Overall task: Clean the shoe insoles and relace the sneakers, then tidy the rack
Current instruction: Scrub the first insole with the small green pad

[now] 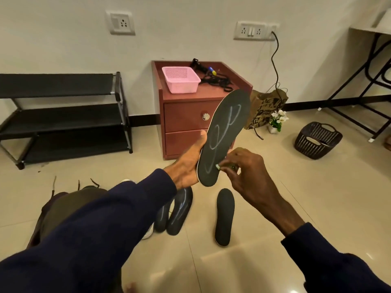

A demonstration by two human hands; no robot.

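My left hand (187, 166) holds a dark insole (224, 136) by its heel end, tilted up, with pale squiggly lines across its face. My right hand (243, 170) pinches a small object with a pale tip (218, 166) against the insole's lower edge. On the floor below lie three more dark insoles: one alone (224, 216) and two side by side (179, 210), both marked with pale lines. Dark shoes (69, 199) with loose laces sit at the left, partly hidden by my left sleeve. The black shoe rack (63, 115) stands empty against the wall.
A reddish bedside cabinet (186, 121) carries a pink basket (181, 79) and black laces (218, 81). A paper bag (266, 106), a small flower pot (278, 120) and a dark floor basket (317, 140) stand at the right. A cable hangs from the wall socket (255, 30).
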